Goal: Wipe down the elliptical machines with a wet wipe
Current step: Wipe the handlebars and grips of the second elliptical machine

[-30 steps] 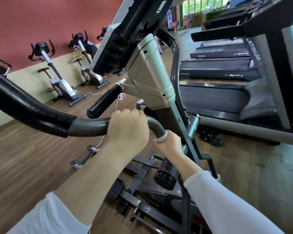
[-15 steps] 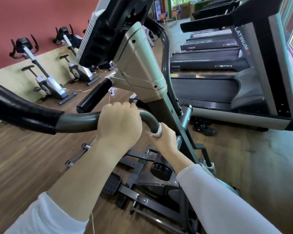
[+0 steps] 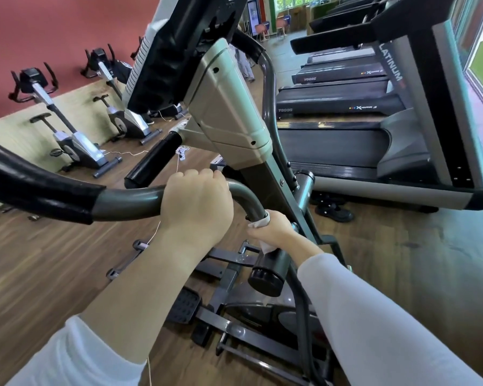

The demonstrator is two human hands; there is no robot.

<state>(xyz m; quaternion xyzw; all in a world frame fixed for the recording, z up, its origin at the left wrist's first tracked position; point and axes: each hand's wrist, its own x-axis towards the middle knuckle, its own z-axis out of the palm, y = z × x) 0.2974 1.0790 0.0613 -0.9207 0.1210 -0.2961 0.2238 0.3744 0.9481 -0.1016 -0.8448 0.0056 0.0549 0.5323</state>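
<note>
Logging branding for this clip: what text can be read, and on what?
"LATINUM" on the near treadmill's upright.
"7000C" on the next treadmill's cover.
Logo starting "X" on that cover: too blurred.
Elliptical: nothing readable.

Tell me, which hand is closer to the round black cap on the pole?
Right. The right hand, holding the wet wipe, grips the bar just above the black cap; the left hand grips farther up.
</note>
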